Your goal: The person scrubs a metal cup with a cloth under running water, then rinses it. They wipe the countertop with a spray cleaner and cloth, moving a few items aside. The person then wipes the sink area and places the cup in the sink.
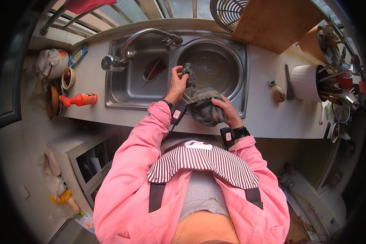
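Note:
A dark grey cloth [206, 106] hangs bunched at the front rim of the round sink, gripped by my right hand [225, 111]. My left hand [178, 84] pinches a smaller grey, frayed-looking piece [188, 75] over the left edge of the round basin; whether it joins the larger cloth is unclear. Behind both hands, the round steel basin [224, 71] holds cloudy water. The rectangular basin [134, 91] to the left contains a thin stick [152, 71] and a dark red item [160, 65] by the drain.
A curved faucet [149, 30] arches over the rectangular basin. An orange spray bottle [82, 99] lies on the counter at left. To the right are a small bottle-like item [277, 92], a dark brush [289, 82] and a white utensil holder [303, 82]. A wooden cutting board [274, 23] stands behind.

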`<state>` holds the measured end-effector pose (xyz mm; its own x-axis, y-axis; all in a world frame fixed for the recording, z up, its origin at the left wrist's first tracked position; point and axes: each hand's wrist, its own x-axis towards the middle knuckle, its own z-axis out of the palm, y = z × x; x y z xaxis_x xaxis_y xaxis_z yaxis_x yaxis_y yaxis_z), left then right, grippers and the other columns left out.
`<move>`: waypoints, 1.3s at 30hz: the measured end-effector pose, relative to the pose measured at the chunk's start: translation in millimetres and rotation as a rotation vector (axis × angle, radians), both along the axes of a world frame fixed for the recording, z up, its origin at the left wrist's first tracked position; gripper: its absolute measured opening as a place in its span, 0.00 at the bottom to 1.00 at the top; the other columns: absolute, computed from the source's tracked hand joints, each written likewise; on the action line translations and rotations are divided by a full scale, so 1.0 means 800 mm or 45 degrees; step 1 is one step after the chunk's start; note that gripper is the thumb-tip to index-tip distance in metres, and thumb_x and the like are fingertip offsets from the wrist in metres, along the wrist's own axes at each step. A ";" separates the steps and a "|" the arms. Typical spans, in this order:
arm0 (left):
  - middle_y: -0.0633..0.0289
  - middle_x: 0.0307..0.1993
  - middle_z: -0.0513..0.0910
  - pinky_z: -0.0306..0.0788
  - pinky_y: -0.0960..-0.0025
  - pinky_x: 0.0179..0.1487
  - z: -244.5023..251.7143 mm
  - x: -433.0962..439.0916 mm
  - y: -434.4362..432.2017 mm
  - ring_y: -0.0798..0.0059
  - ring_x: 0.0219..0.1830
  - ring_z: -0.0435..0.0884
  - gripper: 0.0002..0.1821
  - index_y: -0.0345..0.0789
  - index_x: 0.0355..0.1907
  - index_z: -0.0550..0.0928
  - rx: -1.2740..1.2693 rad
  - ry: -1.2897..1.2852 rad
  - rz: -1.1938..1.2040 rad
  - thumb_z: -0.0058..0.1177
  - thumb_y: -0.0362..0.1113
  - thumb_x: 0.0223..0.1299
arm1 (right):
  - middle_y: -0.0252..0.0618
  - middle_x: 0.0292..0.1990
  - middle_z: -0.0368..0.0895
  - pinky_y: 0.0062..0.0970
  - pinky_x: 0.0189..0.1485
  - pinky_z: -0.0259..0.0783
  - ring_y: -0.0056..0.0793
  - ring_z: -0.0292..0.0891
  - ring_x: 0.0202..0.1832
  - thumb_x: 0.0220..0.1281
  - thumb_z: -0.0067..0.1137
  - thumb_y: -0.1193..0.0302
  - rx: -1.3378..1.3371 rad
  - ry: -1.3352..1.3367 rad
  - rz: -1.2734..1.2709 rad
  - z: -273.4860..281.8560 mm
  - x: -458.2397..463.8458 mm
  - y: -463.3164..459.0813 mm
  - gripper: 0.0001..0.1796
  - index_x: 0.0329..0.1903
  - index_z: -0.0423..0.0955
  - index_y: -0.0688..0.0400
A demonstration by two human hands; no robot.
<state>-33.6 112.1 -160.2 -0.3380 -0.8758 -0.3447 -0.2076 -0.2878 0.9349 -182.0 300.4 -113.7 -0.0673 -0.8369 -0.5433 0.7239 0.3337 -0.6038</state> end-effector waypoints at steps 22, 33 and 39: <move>0.39 0.52 0.72 0.75 0.49 0.56 -0.068 -0.008 -0.045 0.44 0.55 0.75 0.35 0.23 0.53 0.67 -0.640 -1.404 -0.180 0.68 0.38 0.47 | 0.42 0.49 0.82 0.28 0.52 0.77 0.28 0.80 0.47 0.56 0.65 0.77 0.257 0.380 -0.343 -0.036 -0.020 0.058 0.34 0.67 0.67 0.69; 0.33 0.45 0.80 0.72 0.47 0.55 -0.001 0.033 -0.071 0.34 0.49 0.80 0.24 0.31 0.49 0.67 -0.482 -0.806 -0.204 0.58 0.33 0.50 | 0.41 0.50 0.82 0.27 0.54 0.76 0.28 0.79 0.48 0.57 0.63 0.77 0.186 0.324 -0.459 -0.020 -0.049 0.109 0.32 0.66 0.68 0.68; 0.41 0.39 0.82 0.73 0.53 0.51 0.031 0.018 -0.086 0.45 0.45 0.83 0.21 0.35 0.50 0.73 -0.528 -0.807 -0.086 0.54 0.31 0.50 | 0.42 0.49 0.83 0.27 0.53 0.77 0.29 0.80 0.47 0.56 0.64 0.78 0.111 0.295 -0.469 -0.013 -0.058 0.114 0.35 0.68 0.67 0.67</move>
<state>-19.4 43.2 -135.3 -0.2422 -0.9604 -0.1380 -0.7455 0.0932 0.6600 -228.1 391.9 -123.8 -0.4807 -0.6859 -0.5464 0.6530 0.1359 -0.7451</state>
